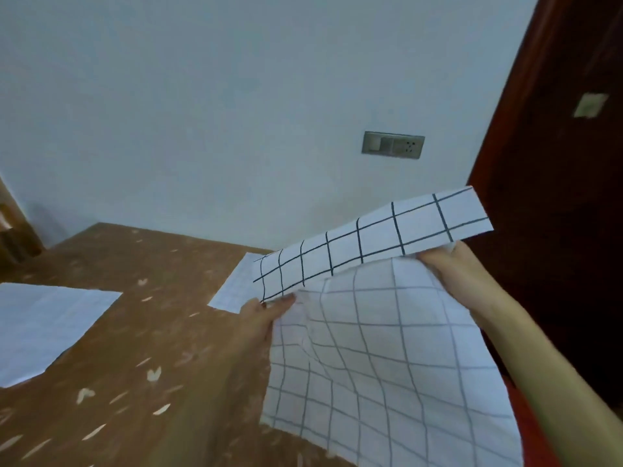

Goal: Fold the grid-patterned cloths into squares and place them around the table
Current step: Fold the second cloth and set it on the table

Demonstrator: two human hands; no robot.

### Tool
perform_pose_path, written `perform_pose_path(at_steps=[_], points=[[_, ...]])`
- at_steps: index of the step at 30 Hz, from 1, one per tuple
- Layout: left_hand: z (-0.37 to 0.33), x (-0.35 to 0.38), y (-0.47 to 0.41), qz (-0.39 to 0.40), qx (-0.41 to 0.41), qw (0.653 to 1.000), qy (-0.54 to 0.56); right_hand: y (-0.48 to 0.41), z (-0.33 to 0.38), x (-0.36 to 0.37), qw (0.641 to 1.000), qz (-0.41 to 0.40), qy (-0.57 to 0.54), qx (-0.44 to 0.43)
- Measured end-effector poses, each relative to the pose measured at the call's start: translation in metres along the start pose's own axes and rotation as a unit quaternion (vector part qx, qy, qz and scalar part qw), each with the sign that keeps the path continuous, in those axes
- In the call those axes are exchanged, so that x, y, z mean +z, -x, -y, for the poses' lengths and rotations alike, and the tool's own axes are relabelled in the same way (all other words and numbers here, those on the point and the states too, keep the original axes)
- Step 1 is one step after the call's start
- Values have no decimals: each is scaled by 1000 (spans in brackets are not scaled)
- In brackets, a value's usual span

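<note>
A white cloth with a dark grid (381, 348) hangs in the air over the table's right side. Its top edge is folded over toward the wall as a narrow strip. My left hand (263, 315) pinches the strip's left end. My right hand (462, 274) grips the right end from below. The rest of the cloth droops down in front of me, its lower edge reaching the table. Two folded grid cloths lie flat on the table: one (43, 328) at the left edge, one (236, 284) partly hidden behind the held cloth.
The table (151, 332) wears a brown cover with small pale leaf marks. A pale wall with a switch and socket plate (392, 144) stands behind it. A dark wooden door (556, 163) is at the right. Something brown shows at the far left edge.
</note>
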State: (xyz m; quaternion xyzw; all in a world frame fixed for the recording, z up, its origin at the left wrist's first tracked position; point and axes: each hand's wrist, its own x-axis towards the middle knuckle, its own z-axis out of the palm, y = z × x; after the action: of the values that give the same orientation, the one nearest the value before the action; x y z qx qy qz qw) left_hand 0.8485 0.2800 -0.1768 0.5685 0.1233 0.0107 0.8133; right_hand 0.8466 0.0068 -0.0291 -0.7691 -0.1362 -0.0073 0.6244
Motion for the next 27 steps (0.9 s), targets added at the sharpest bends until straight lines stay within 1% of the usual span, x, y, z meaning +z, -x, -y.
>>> perform_pose_path(at_steps=[3,4,6,7,9,12,15,17,19,21,22,24,26,27], points=[[-24,-7,-4,-48,50,997,-26,8,-4,-4,998,45,13,35],[-33,-12,-4,-60,65,995,-36,9,-9,-4,996,78,21,47],[-47,-24,-3,-94,92,990,-46,15,-15,-1,987,123,59,83],[-52,-32,-3,-105,98,988,-50,15,-16,3,983,132,89,90],[-60,-45,-1,-111,107,987,-41,10,-21,11,981,129,126,74],[-71,-63,8,-123,127,983,-44,2,-24,22,980,133,135,65],[-81,-82,18,-141,148,975,-82,-13,-28,25,988,68,134,46],[-88,-95,24,-148,153,971,-112,-22,-27,28,991,32,127,11],[-95,-103,30,-149,170,963,-147,-26,-23,30,993,19,112,-35],[-101,-105,36,-155,201,954,-162,-28,-17,30,992,29,95,-77],[-103,-104,39,-164,219,948,-164,-28,-14,31,992,55,73,-86],[-108,-100,44,-181,246,940,-154,-27,-8,36,990,111,61,-68],[-112,-98,45,-190,257,937,-141,-32,-17,43,977,137,153,-55],[-114,-98,44,-195,257,937,-134,-32,-18,50,971,134,193,-44]])
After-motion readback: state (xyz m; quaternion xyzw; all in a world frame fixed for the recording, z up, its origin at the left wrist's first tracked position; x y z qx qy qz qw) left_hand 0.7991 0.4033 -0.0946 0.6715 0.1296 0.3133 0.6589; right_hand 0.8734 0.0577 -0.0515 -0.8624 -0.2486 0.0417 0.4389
